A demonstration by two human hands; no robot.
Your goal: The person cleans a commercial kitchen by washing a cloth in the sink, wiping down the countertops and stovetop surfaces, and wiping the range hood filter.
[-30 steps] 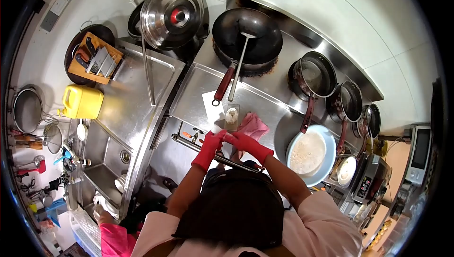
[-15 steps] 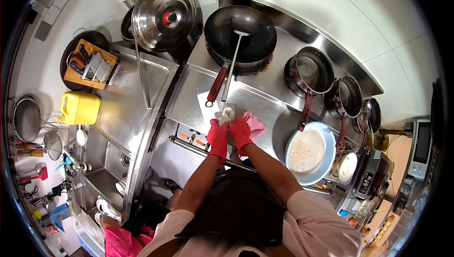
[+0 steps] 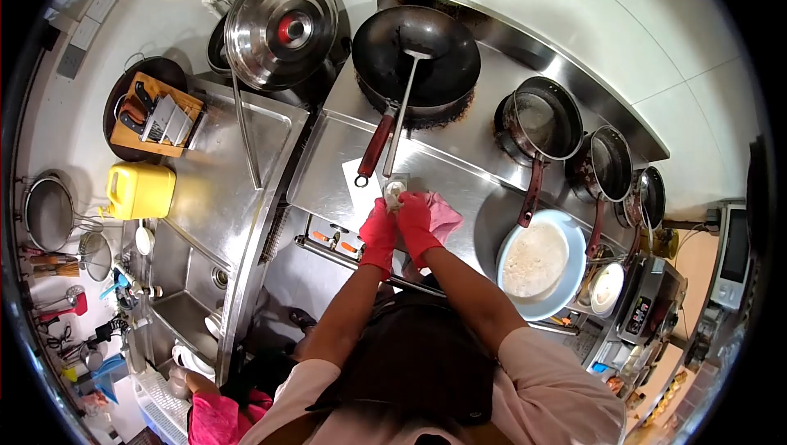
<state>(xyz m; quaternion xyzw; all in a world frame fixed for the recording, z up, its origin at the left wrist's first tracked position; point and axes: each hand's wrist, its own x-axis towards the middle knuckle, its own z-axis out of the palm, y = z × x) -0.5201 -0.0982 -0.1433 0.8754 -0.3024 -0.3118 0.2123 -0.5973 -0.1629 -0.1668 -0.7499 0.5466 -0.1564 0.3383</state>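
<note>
"At the near edge of the brushed-steel counter [image 3: 328,154], what is being handled?"

"A small, pale, rounded item [image 3: 395,188] in what appears to be a clear, angular container, seen just beyond the fingertips. It is set between a flat white sheet [image 3: 357,187] and a crumpled pink cloth [image 3: 445,217]."

"How are the fingers held?"

"Both are covered in red gloves. The left hand [image 3: 378,233] and right hand [image 3: 415,217] are brought together, fingers bent inward and only slightly parted. The near side of the item is reached by both, but whether it is gripped or only touched cannot be told."

"And what is placed around them?"

"Behind, a round, blackened wok [image 3: 447,56] is seen, with a slim metal utensil [image 3: 403,113] laid in it. To the right, foamy, off-white contents are held in a smooth, pale-blue basin [image 3: 576,256]. Further left, a glossy yellow jug [image 3: 149,191] is stood near a wooden knife holder [image 3: 170,143]."

"Can any label be read?"

"Markings on the dark appliance [image 3: 650,301] are too small to be made out."
</note>
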